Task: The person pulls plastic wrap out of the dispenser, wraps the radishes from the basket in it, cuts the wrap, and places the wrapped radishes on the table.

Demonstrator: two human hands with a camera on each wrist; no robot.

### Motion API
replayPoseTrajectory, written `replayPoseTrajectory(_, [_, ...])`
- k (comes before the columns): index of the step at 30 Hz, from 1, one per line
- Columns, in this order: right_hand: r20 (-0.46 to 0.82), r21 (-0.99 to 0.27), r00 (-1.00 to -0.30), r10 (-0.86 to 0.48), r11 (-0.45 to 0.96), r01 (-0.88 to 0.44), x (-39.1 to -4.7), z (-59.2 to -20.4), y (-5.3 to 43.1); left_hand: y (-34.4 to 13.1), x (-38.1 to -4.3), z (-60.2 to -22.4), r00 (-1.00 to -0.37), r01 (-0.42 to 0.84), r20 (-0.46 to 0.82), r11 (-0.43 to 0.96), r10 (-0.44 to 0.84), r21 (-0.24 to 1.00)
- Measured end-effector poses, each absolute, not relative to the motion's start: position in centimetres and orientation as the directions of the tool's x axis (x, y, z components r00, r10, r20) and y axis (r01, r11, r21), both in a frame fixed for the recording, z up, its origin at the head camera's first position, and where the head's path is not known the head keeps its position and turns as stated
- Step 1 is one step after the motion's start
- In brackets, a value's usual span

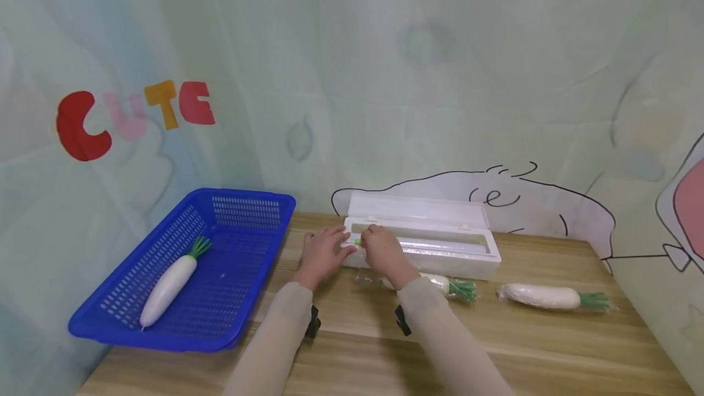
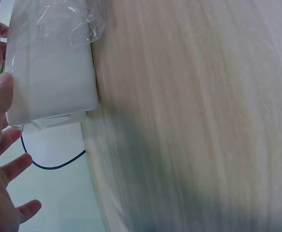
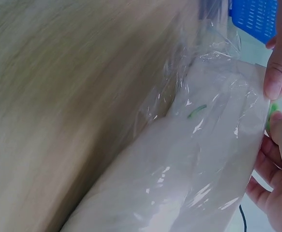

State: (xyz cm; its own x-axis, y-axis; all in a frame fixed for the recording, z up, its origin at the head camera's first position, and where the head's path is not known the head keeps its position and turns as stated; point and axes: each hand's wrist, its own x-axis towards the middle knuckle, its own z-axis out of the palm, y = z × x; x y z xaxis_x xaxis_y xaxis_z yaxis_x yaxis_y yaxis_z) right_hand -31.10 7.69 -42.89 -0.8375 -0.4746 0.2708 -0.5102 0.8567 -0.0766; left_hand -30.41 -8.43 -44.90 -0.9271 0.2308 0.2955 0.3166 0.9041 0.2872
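Note:
A white cling film dispenser box [image 1: 423, 261] stands with its lid [image 1: 418, 209] raised, a roll of film [image 1: 440, 245] inside. My right hand [image 1: 383, 251] pinches the small green slide cutter [image 1: 358, 242] on the box's front edge, near its left end. My left hand [image 1: 323, 253] touches that left end; its thumb [image 2: 4, 89] lies on the front edge, other fingers spread. Clear film [image 3: 213, 96] hangs down the box's front. Close before the box lies a white radish with green leaves [image 1: 463, 289], covered by film and partly hidden behind my right wrist.
On the left a blue plastic basket [image 1: 242, 298] holds an unwrapped white radish [image 1: 170, 289]. Another radish, wrapped in film [image 1: 541, 296], lies on the wooden table [image 1: 352, 365] to the right. A printed curtain [image 1: 385, 78] hangs behind the table.

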Motion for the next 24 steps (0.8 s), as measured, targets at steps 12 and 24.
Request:
replayPoseTrajectory(12, [0.333,-0.025,-0.852,-0.403,0.9,-0.435,-30.1,-43.0,17.5,-9.2,-30.9,-45.1,-0.928,0.312,0.297,0.906,0.226,0.287])
replayPoseTrajectory(24, [0.38,-0.066,-0.872,-0.31,0.93,-0.36,-28.5,-43.5,29.3,-8.6,-31.0,-45.0,-0.937,0.307,0.266,0.895,0.225,0.323])
